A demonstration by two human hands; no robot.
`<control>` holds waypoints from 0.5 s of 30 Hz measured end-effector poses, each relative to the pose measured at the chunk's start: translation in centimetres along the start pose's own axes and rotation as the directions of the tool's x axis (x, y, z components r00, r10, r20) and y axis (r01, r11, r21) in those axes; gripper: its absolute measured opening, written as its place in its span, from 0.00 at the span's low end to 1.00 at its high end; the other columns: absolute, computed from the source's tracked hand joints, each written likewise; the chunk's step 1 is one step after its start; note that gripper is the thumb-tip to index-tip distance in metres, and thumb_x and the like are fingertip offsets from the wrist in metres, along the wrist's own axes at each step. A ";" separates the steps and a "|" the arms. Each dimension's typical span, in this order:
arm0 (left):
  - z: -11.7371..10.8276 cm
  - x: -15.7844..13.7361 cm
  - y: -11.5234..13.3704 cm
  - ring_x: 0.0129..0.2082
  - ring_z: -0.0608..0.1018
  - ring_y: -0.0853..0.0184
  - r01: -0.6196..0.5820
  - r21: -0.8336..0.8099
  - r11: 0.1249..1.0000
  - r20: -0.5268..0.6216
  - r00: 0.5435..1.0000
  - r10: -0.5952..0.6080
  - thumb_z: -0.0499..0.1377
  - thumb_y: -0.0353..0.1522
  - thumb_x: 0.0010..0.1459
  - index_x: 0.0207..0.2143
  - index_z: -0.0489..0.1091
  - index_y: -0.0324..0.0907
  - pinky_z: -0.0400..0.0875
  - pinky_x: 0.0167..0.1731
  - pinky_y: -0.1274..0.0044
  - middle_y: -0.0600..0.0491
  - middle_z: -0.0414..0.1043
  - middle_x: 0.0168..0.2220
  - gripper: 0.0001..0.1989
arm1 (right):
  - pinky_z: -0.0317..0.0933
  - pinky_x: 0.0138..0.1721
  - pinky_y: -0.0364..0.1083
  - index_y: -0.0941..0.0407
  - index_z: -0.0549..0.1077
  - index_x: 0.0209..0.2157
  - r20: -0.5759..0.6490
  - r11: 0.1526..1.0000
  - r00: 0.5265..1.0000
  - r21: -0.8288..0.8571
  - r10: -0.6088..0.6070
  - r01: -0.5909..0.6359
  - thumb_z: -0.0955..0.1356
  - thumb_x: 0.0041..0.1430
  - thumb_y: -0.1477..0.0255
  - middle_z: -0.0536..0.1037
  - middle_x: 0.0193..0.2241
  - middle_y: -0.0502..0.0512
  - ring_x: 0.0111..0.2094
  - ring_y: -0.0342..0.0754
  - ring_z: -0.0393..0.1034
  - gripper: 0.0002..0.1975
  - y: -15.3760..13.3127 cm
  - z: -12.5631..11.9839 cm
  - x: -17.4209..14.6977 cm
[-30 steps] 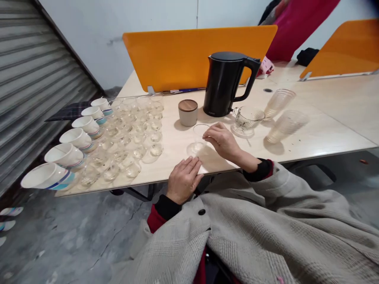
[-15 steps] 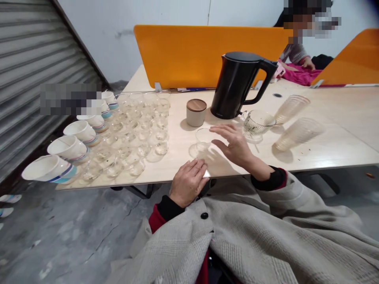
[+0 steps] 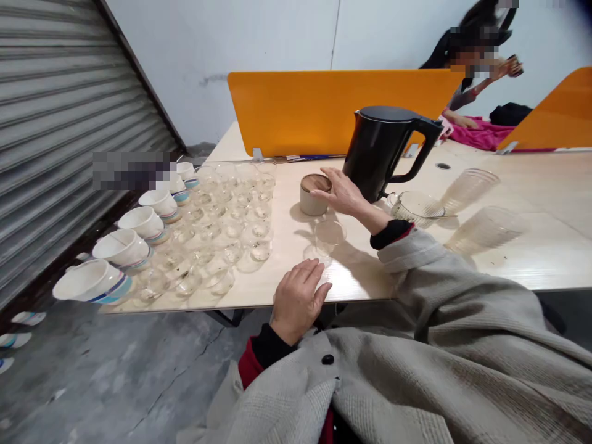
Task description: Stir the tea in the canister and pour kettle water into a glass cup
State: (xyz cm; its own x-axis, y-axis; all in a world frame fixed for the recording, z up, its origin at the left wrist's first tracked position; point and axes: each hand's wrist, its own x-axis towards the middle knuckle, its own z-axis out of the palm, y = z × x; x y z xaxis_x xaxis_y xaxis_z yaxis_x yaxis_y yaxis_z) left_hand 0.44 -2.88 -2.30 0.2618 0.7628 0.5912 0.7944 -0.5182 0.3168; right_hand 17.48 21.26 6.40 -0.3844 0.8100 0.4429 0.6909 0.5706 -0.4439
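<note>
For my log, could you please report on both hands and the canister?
Right hand at canister, lid on; left hand at table edge; kettle close beside right hand.

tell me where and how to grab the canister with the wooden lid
Probably grip the canister around its pale wall, below the wooden lid, coming from the right. It stands upright, is round and shows no handle, and the lid might lift off alone. The right hand is at that side, with the black kettle beyond it.
</note>
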 end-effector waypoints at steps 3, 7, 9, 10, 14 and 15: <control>0.1 -0.1 0.0 0.58 0.82 0.51 -0.008 0.024 1.000 0.028 1.000 0.008 0.60 0.39 0.73 0.61 0.74 0.43 0.82 0.51 0.61 0.42 0.81 0.58 0.18 | 0.65 0.65 0.65 0.52 0.69 0.69 0.079 1.000 0.997 0.022 0.004 -0.006 0.73 0.61 0.45 0.73 0.63 0.68 0.62 0.68 0.69 0.41 -0.2 1.4 1.4; 0.0 -0.2 -0.1 0.59 0.81 0.51 -0.005 0.013 1.000 0.061 0.998 0.004 0.60 0.41 0.73 0.62 0.73 0.43 0.81 0.53 0.60 0.42 0.81 0.59 0.20 | 0.69 0.60 0.62 0.48 0.72 0.65 0.037 0.999 0.999 0.037 0.024 -0.025 0.73 0.62 0.49 0.76 0.56 0.65 0.55 0.64 0.73 0.34 0.3 2.2 1.8; 0.0 -0.2 -0.2 0.60 0.81 0.50 -0.001 0.007 1.000 0.065 0.998 0.001 0.60 0.41 0.73 0.62 0.73 0.44 0.80 0.54 0.59 0.42 0.81 0.59 0.20 | 0.68 0.61 0.62 0.51 0.73 0.64 -0.008 0.999 0.999 0.010 0.050 -0.050 0.72 0.63 0.51 0.76 0.56 0.66 0.56 0.64 0.72 0.33 0.8 1.6 1.6; 0.0 -0.2 -0.2 0.59 0.81 0.50 0.000 0.005 1.000 0.063 0.998 -0.001 0.60 0.41 0.73 0.61 0.73 0.43 0.80 0.54 0.59 0.42 0.81 0.59 0.19 | 0.67 0.63 0.62 0.53 0.72 0.65 -0.041 0.998 0.997 -0.012 0.060 -0.060 0.72 0.63 0.52 0.75 0.57 0.67 0.58 0.65 0.71 0.33 1.0 1.0 1.3; 0.0 -0.3 -0.2 0.59 0.82 0.50 0.002 -0.006 1.000 0.037 0.999 -0.002 0.60 0.40 0.73 0.60 0.75 0.42 0.81 0.53 0.59 0.42 0.82 0.58 0.18 | 0.62 0.66 0.67 0.56 0.66 0.70 -0.195 0.989 0.980 -0.139 0.024 -0.051 0.73 0.64 0.56 0.71 0.63 0.70 0.66 0.70 0.64 0.37 0.5 -3.6 -1.3; 0.0 -0.3 -0.3 0.58 0.82 0.51 0.004 -0.019 1.000 0.025 1.000 -0.003 0.60 0.41 0.73 0.59 0.75 0.42 0.82 0.54 0.59 0.42 0.82 0.57 0.18 | 0.61 0.66 0.68 0.55 0.65 0.71 -0.220 0.983 0.975 -0.176 0.004 -0.044 0.73 0.65 0.57 0.70 0.64 0.70 0.67 0.71 0.63 0.37 0.0 -5.2 -2.5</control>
State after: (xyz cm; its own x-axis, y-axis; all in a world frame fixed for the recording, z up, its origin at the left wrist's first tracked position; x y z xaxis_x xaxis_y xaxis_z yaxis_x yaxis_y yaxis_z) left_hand 0.12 -2.98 -2.57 0.2730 0.7739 0.5715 0.7850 -0.5226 0.3327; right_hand 21.61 18.55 9.38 -0.2374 0.7626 0.6017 0.8039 0.5019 -0.3190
